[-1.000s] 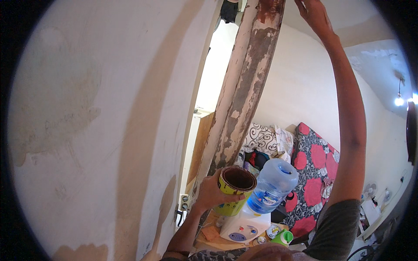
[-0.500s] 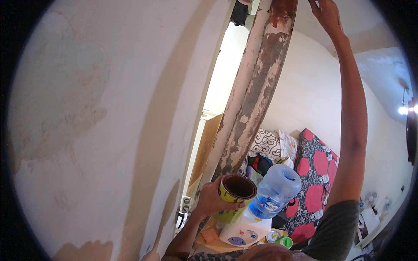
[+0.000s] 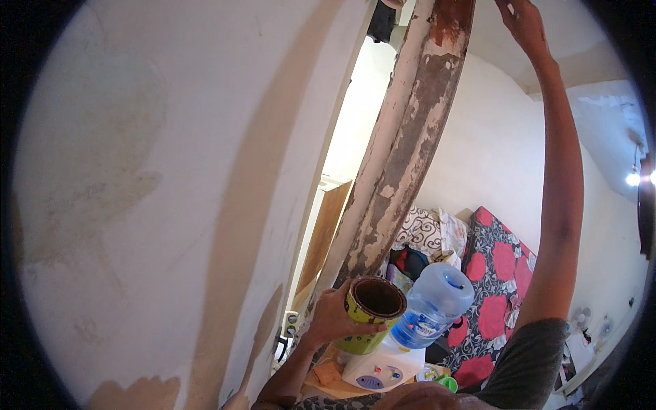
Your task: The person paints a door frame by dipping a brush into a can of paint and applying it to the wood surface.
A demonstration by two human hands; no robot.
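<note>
My left hand [image 3: 329,320] is wrapped round a yellow-green paint can [image 3: 362,339] at the lower middle. The can's mouth faces up, and its inside and rim are coated dark brown. My right hand [image 3: 523,20] is raised high at the top right, its fingers curled together and partly cut off by the upper edge; whatever they hold is out of sight. Just left of it runs a tall door frame post [image 3: 427,102] with flaking pale and grey paint. Reddish-brown paint covers the post's upper end.
Beyond the can stands a white water dispenser [image 3: 379,369] with a blue bottle [image 3: 434,304] on it. A patterned red and black mattress [image 3: 492,273] leans behind, beside a heap of cloth [image 3: 418,229]. A pale wall [image 3: 150,205] fills the left, with a socket [image 3: 292,319] low down.
The view has shifted slightly, so the post, my raised right arm and the can appear a little farther right. My left hand keeps hold of the can.
</note>
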